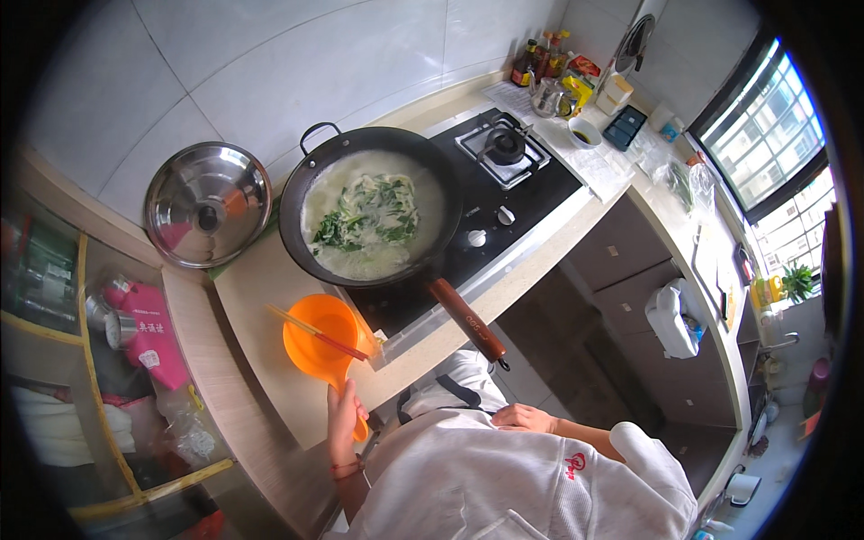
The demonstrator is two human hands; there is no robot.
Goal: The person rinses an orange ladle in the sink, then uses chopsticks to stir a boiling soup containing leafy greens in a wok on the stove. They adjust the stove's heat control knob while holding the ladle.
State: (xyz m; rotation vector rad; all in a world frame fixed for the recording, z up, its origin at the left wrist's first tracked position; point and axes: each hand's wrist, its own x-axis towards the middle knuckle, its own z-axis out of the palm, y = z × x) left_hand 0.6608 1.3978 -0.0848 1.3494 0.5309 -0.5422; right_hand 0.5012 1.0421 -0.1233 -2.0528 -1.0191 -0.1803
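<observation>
My left hand is closed around the handle of an orange plastic water dipper at the counter's near left. A pair of chopsticks, yellowish at one end and red at the other, lies across the dipper's rim. Against the front of my pale shirt rests my right hand, fingers stretched out and nothing visible in it. Beyond the dipper, a black wok sits over the left side of the stove. Leafy greens float in its cloudy, foamy liquid. The wok's wooden handle juts toward me past the counter edge.
A shiny steel lid leans against the wall left of the wok. Right of it, the black gas stove has an uncovered burner. Sauce bottles, a small bowl and a dark tablet stand in the far right corner.
</observation>
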